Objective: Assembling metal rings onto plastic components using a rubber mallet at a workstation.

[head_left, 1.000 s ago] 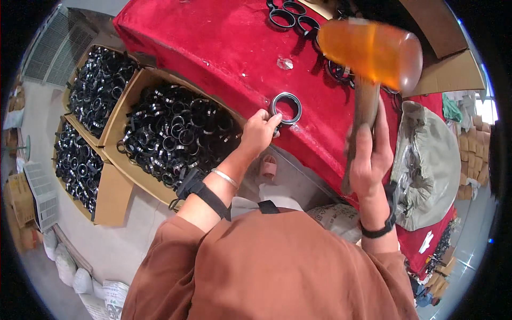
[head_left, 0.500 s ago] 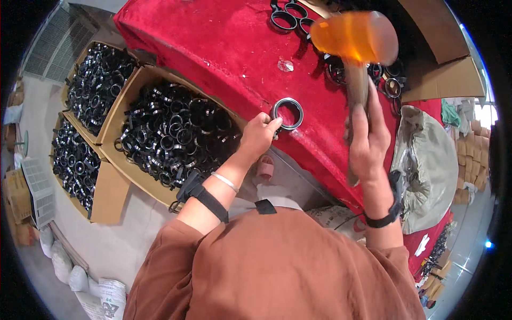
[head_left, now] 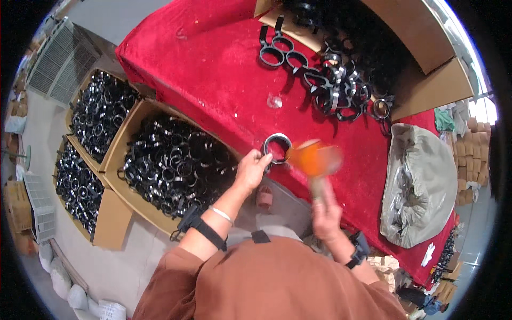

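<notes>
Mallet: our orange mallet (head_left: 314, 158) has come down and inward from its raised place; its blurred head now sits just ahead of our right grip (head_left: 326, 217), overlapping the ring's right edge in this view. We cannot tell whether it touches.
Right grip: wrapped around the mallet's handle, and nearer our left grip (head_left: 253, 168) than a second ago.
Left grip: still pinching the ring at its near left side, thumb on the rim.
Ring: the black ring (head_left: 277, 135) lies just beyond our left fingertips, near the edge of the red-covered surface (head_left: 213, 69).
Meaning: we judge the work has gone from a raised swing to the stroke itself, with the ring steadied.
Around us: a carton (head_left: 146, 216) of rings left of our left grip; more loose rings (head_left: 335, 96) beyond our right.
</notes>
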A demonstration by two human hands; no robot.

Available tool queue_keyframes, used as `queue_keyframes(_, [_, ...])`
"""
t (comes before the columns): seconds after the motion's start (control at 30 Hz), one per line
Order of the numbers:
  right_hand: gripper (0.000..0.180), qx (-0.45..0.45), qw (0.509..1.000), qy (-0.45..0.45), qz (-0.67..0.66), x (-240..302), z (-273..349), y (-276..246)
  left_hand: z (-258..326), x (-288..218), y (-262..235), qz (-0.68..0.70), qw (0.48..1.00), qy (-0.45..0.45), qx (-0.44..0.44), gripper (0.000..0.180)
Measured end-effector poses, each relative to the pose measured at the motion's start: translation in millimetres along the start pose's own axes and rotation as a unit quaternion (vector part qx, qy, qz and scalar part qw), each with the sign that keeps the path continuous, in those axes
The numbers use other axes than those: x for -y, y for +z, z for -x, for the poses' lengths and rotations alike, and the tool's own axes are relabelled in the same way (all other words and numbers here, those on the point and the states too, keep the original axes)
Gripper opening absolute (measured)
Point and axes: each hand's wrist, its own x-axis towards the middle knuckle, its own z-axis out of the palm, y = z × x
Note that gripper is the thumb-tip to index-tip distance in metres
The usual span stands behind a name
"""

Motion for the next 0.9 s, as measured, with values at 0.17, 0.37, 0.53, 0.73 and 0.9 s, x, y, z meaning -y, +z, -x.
queue_keyframes(0.17, [0.051,0.073,0.951,0.245,-0.175,5.7,-2.0,-8.7,22.7,-1.9,-21.8,0.070,0.996,-0.031,0.036,0.029])
queue_keyframes(0.37, [0.050,0.005,0.936,0.302,-0.181,-50.8,15.2,-31.3,40.6,48.2,-150.2,-0.146,0.987,-0.005,-0.061,0.036])
queue_keyframes(0.53, [0.050,-0.012,0.928,0.315,-0.201,-72.2,19.2,-21.0,-2.2,-29.9,-126.8,-0.347,0.890,0.232,-0.186,0.044])
queue_keyframes(0.73, [0.049,0.024,0.950,0.284,-0.129,-75.0,17.3,-23.0,-105.2,-164.8,13.0,-0.327,0.878,0.330,-0.113,0.065])
queue_keyframes(0.9, [0.049,0.017,0.956,0.258,-0.137,-73.9,19.0,-22.9,-172.8,-180.2,43.2,-0.315,0.844,0.431,-0.052,0.014])
